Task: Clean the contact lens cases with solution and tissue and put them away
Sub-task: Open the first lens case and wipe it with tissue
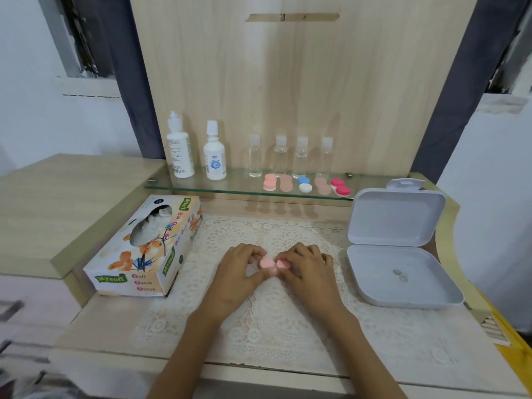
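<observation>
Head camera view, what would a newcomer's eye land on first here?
First, the left hand and right hand gripping a pink lens case over the lace mat at centre. Next, the flowered tissue box on the left and the open white box on the right.

A pale wood desk (115, 321) with a tall back panel (302, 82) and a glass shelf (230, 188) stands between dark curtains (126, 82), a lower cabinet (57, 203) adjoining at left, white walls (26, 125) and a window (83, 38) behind, in soft, even light.
</observation>
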The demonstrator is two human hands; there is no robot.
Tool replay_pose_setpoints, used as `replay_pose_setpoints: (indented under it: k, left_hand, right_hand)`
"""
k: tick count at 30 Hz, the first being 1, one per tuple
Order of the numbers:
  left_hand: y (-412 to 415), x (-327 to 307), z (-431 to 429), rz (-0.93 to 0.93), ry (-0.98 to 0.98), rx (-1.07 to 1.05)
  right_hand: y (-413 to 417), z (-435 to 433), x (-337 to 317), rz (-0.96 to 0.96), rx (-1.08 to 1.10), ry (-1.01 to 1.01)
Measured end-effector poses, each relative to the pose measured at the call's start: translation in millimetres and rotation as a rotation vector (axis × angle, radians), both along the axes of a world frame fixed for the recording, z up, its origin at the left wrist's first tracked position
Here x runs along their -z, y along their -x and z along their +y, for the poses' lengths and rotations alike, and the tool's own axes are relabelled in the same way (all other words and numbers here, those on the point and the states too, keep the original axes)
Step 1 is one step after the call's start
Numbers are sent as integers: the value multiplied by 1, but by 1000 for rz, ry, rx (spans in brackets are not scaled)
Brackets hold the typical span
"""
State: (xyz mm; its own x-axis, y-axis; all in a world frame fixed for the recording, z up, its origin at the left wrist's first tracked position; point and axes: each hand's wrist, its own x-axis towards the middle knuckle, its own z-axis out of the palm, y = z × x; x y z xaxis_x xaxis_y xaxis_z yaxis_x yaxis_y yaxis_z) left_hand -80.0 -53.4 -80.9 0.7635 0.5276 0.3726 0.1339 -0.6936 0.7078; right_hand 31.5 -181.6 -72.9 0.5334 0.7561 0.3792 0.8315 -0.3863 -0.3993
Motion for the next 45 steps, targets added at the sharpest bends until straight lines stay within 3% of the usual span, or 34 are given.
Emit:
replay_pose_setpoints:
  k: [4,27,31,34,45]
  left_hand:
    - [2,1,2,29,-64,103]
    - [2,2,0,-19,-74,99]
    - [5,-3,-1,-82,-136,-86]
    - [8,-3,0,36,-220,-247]
    - [6,0,-2,113,-330,-180]
  right_hand:
    - [-1,2,1,0,10,-3]
    - [-1,1,1,18,10,-14]
    - [-1,0,0,24,4,-23]
    - [-1,1,1,31,2,-24]
    - [-1,1,2,33,13,-47]
